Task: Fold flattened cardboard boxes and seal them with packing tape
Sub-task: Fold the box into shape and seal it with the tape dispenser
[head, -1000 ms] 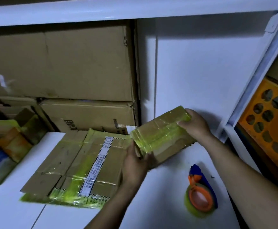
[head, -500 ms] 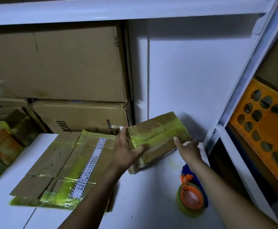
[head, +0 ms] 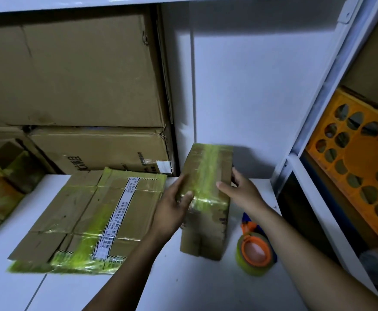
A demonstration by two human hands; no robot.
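Dim, bluish light, perhaps from overhead; glare on tape point(head: 208, 173); wide-angle bending and soft blur at edges.

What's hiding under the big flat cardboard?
Under the flattened brown cardboard box, a yellow-green taped edge peeks out on the white table. The rest is covered.

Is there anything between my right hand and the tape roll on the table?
Nothing visible does. The right hand holds the small box at its right side. The tape roll lies on the white table beside that box, nearer the person, with nothing between it and the hand.
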